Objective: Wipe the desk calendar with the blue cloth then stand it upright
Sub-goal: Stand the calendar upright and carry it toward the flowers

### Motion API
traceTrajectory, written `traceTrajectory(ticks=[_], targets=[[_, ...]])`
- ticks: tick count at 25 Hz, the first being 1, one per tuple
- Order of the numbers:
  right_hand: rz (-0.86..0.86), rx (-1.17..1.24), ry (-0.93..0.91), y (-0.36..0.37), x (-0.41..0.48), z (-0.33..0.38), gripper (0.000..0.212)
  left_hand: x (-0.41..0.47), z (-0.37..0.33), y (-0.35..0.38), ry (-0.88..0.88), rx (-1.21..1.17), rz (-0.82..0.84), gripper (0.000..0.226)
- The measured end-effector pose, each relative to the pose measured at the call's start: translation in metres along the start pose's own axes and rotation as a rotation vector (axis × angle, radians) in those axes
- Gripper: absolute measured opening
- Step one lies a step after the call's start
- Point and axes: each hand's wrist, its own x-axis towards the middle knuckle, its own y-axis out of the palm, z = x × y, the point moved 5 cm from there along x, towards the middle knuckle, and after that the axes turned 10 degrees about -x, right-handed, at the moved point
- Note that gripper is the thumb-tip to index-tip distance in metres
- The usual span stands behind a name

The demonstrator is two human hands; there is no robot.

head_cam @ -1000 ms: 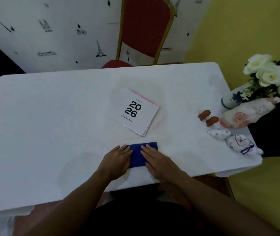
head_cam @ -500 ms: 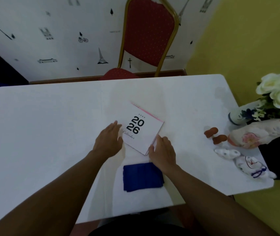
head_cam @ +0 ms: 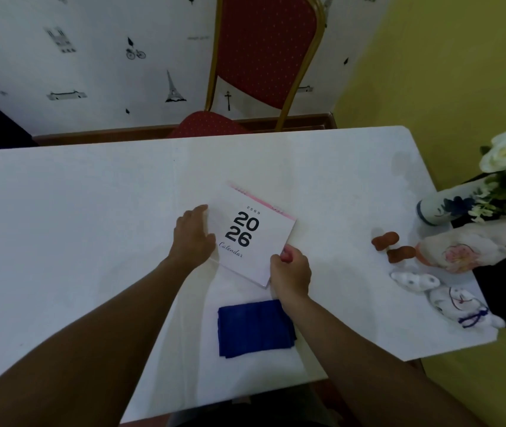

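Desk calendar [head_cam: 253, 238]: flat on the white table [head_cam: 76, 229], mid-table, cover up, pink binding at its 1 o'clock edge.

Left hand [head_cam: 194, 238]: fingers together, laid flat against the calendar's 9 o'clock edge; holds nothing.

Right hand [head_cam: 291, 274]: curled, pinching the calendar's 4 o'clock corner.

Blue cloth [head_cam: 255, 328]: folded, at 6 o'clock of the calendar, just under the right wrist; untouched, wiping not yet done.

Risks, as judged: a one-corner pinch may fan the loose pages or let the calendar slip; the right forearm may drag the cloth towards the near table edge.

Room: open table from 9 to 12 o'clock. At 3 o'clock, brown figurines [head_cam: 393, 245], white figurines [head_cam: 436, 291] and a flower vase [head_cam: 442, 208] crowd the right edge; a sweep that way could knock them off.
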Motion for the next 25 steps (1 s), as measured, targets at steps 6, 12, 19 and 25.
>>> traceTrajectory(ticks=[6, 12, 19, 25], targets=[[0.047, 0.218, 0.102, -0.006, -0.005, 0.001, 0.033, -0.002, 0.01, -0.011, -0.185, -0.131, -0.002, 0.079], [0.028, 0.306, -0.023, -0.026, -0.01, 0.033, 0.041, -0.018, -0.004, -0.03, -0.064, -0.22, 0.003, 0.066], [0.019, 0.268, -0.334, -0.043, -0.019, 0.077, 0.056, -0.033, -0.019, -0.037, 0.067, -0.278, -0.038, 0.045], [0.06, 0.098, -0.423, -0.034, -0.007, 0.055, 0.062, -0.045, -0.011, -0.02, 0.079, -0.174, 0.108, 0.049]])
